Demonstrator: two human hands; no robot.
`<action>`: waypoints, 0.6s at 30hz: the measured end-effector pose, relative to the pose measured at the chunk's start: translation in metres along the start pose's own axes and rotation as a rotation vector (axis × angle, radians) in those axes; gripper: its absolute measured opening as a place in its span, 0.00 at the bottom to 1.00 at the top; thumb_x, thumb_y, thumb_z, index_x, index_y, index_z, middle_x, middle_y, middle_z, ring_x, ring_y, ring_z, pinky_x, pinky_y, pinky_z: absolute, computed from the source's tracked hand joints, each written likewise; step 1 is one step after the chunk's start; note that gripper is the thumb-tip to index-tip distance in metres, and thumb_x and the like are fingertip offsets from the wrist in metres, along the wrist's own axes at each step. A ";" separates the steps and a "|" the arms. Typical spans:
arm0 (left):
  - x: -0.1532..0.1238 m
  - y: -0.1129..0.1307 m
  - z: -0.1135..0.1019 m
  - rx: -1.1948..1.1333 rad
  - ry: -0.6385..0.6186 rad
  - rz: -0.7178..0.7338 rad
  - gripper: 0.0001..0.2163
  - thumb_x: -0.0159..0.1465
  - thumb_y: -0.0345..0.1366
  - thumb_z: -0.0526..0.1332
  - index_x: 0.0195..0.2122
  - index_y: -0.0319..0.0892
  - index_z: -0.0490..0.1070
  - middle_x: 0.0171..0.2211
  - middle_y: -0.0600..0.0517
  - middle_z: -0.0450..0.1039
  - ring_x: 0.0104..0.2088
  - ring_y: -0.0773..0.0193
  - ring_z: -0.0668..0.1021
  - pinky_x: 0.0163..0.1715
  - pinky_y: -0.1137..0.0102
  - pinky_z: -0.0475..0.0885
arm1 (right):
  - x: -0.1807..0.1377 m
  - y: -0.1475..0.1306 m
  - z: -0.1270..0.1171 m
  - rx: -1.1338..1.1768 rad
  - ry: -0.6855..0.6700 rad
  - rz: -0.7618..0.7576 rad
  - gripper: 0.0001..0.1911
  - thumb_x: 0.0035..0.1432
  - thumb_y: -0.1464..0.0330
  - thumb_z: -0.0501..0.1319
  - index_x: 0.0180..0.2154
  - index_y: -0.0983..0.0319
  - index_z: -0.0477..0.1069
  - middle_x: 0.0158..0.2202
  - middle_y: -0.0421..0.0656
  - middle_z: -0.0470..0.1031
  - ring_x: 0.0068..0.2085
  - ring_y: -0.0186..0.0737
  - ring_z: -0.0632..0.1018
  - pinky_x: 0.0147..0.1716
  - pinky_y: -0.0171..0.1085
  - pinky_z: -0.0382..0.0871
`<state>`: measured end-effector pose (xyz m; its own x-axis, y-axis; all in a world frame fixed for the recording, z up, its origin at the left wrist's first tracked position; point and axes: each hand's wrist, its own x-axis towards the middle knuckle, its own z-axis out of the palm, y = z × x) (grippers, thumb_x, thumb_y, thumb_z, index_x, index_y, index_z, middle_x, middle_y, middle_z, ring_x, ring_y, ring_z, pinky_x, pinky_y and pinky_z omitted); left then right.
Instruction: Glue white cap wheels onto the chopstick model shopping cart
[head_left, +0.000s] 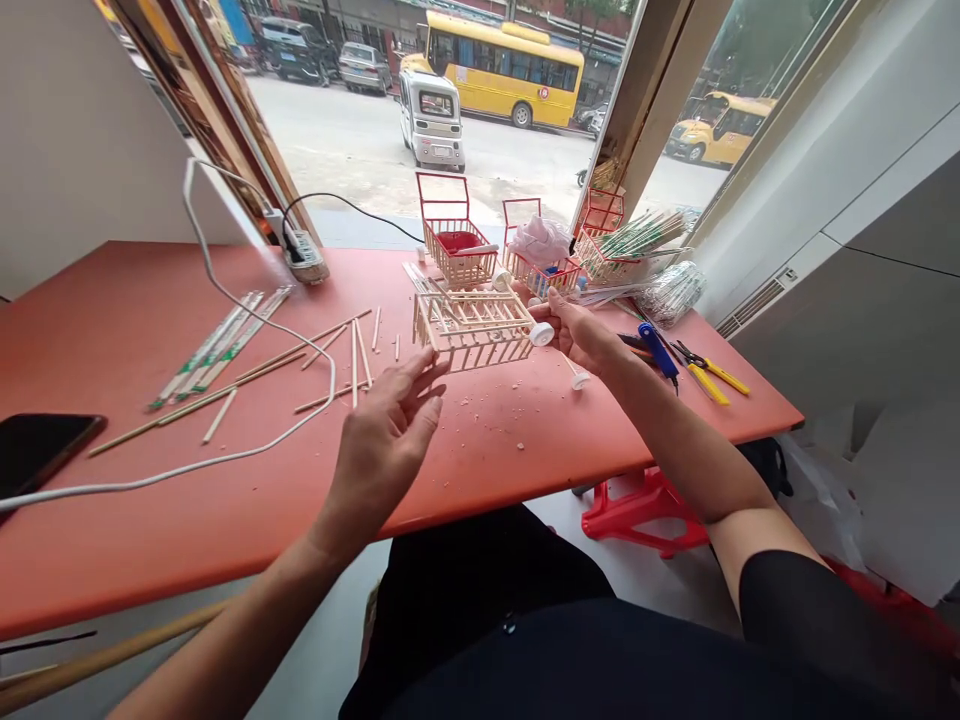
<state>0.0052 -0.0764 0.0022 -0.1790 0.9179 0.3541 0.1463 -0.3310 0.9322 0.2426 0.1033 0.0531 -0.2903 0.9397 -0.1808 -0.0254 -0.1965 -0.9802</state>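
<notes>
A small cart made of bare wooden sticks (480,325) lies tilted in front of me, with its barred sides showing. One white wheel (541,334) is on its right end, and a paler wheel (502,279) shows at the back. My right hand (574,328) grips the cart's right end by the wheel, thumb and fingers closed; the exact contact is partly hidden. At the near left corner, my left hand (397,410) touches the sticks with its fingertips, thumb held apart. Another white wheel on a stick (580,381) rests on the table below my right hand.
Loose sticks (355,365) and wrapped chopsticks (217,350) lie left, crossed by a white cable (330,385). Behind stand red-trimmed carts (459,240). A blue-handled tool (658,352) and yellow-handled pliers (709,375) lie right. A phone (45,450) sits far left.
</notes>
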 end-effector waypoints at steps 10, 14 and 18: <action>-0.061 -0.012 0.061 -0.041 -0.035 0.092 0.30 0.78 0.30 0.63 0.81 0.50 0.67 0.79 0.40 0.69 0.75 0.47 0.79 0.71 0.56 0.82 | 0.032 -0.006 0.002 -0.134 -0.214 0.098 0.38 0.81 0.43 0.56 0.29 0.62 0.82 0.30 0.47 0.86 0.30 0.37 0.82 0.34 0.30 0.79; -0.072 -0.016 0.080 -0.042 -0.039 0.125 0.32 0.79 0.29 0.62 0.82 0.53 0.64 0.79 0.40 0.69 0.76 0.47 0.77 0.71 0.58 0.81 | 0.046 -0.010 0.003 -0.208 -0.321 0.118 0.39 0.81 0.40 0.55 0.30 0.62 0.82 0.31 0.47 0.87 0.32 0.36 0.84 0.34 0.29 0.79; -0.075 -0.017 0.085 -0.027 -0.081 0.138 0.32 0.80 0.29 0.62 0.83 0.56 0.62 0.81 0.41 0.66 0.77 0.48 0.76 0.71 0.58 0.81 | 0.055 -0.009 0.006 -0.244 -0.395 0.105 0.41 0.80 0.39 0.55 0.31 0.63 0.83 0.33 0.48 0.88 0.35 0.35 0.86 0.36 0.29 0.79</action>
<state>0.0987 -0.1214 -0.0466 -0.0794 0.8775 0.4730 0.1375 -0.4603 0.8771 0.2210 0.1554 0.0525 -0.6220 0.7305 -0.2818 0.2354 -0.1687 -0.9571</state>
